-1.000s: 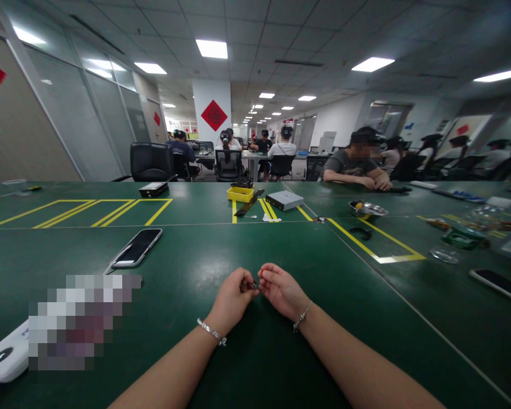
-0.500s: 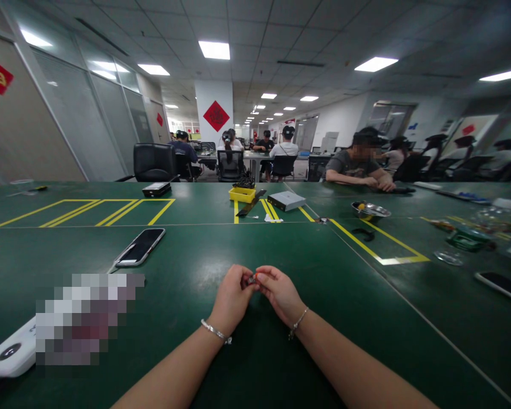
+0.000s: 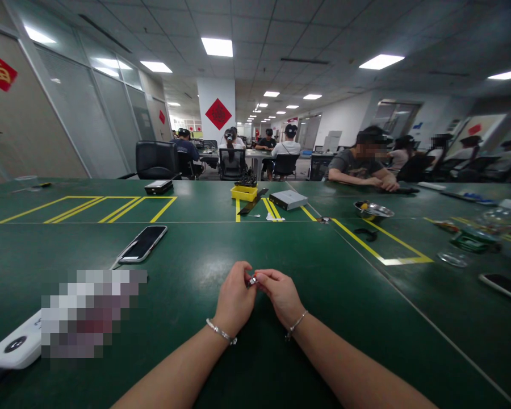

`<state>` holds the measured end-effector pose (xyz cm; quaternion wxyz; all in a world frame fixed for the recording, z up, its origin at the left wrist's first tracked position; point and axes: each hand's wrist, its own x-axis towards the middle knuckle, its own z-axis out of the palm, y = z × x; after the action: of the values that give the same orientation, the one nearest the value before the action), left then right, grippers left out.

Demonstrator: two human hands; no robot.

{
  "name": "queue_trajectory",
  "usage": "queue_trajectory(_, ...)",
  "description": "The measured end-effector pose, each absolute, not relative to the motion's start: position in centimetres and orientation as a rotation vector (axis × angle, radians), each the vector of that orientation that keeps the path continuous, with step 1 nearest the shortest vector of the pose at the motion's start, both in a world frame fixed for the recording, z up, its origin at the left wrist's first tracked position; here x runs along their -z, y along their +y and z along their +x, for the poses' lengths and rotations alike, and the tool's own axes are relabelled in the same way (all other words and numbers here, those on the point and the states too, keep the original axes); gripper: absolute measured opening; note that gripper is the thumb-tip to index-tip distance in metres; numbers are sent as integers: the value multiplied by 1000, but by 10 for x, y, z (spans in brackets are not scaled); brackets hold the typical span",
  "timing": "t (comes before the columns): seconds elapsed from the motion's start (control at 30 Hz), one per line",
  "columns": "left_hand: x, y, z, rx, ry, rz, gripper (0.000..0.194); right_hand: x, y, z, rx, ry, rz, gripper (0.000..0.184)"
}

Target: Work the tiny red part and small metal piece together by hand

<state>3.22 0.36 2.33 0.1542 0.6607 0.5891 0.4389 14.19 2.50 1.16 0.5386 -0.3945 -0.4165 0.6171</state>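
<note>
Between my fingertips, above the green table (image 3: 187,341), is a small shiny silver piece (image 3: 252,280). Its kind is too small to make out, and most of it is hidden by fingers. My left hand (image 3: 237,295) grips it from the left, fingers curled and thumb pressed in. From the right, the thumb and forefinger of my right hand (image 3: 282,295) pinch at its other end. Both hands are closed and nearly touch. A silver bracelet circles each wrist.
To the left lie a phone (image 3: 143,244) with a cable and a white device (image 3: 15,343), partly blurred out. Farther back are a yellow tray (image 3: 244,193), a grey box (image 3: 288,199) and a metal bowl (image 3: 373,210). A person (image 3: 361,165) sits across at the right.
My left hand has turned slightly, and more of the silver piece shows between the fingers. Both hands keep their grip. The whole view has shifted a little.
</note>
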Motion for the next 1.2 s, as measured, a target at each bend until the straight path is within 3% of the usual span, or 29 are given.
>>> queue_trajectory(0.37,-22,4,27,-1262,1712,1864,19,-8,20,141,-1341,-1232,-1028,38)
queue_trajectory(0.67,-22,2,27,-1255,1690,1867,17,-12,17,145,-1157,-1406,-1094,34)
queue_trajectory(0.97,-19,3,27,-1309,1660,1745,22,-12,15,145,-1306,-1320,-1017,36)
queue_trajectory(1.2,-19,4,26,-1264,1704,1829,19,-17,14,145,-1151,-1440,-1098,29)
